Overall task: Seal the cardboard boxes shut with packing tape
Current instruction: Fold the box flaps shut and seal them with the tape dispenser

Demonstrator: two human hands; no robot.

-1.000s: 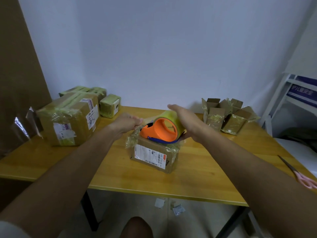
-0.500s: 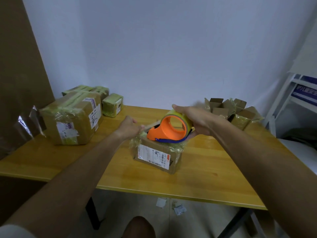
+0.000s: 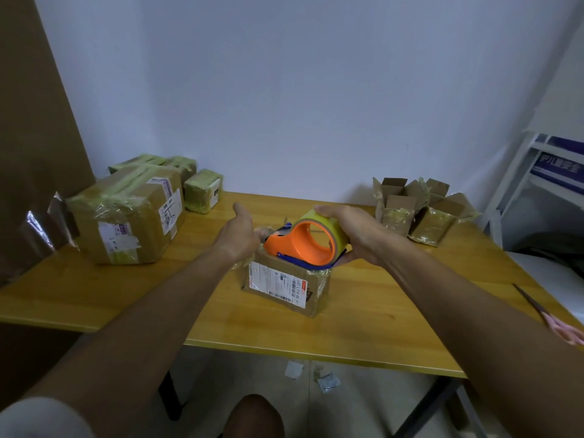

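Observation:
A small cardboard box (image 3: 284,287) with a white shipping label stands in the middle of the wooden table (image 3: 126,298). On its top sits an orange tape dispenser (image 3: 303,248) carrying a yellowish tape roll. My right hand (image 3: 355,232) grips the roll and dispenser from the right. My left hand (image 3: 237,238) is at the box's left top edge by the dispenser's nose, thumb raised and fingers reaching onto crumpled clear tape there. The fingertips are partly hidden.
A large taped box (image 3: 126,222) and smaller taped boxes (image 3: 202,191) stand at the back left. Open-flapped boxes (image 3: 420,210) sit at the back right. Pink-handled scissors (image 3: 550,317) lie near the right table edge. A white shelf (image 3: 537,184) stands to the right.
The dispenser has come down onto the box top. My left hand, earlier closed on the pulled tape end, now has its thumb lifted and lies against the box's left edge.

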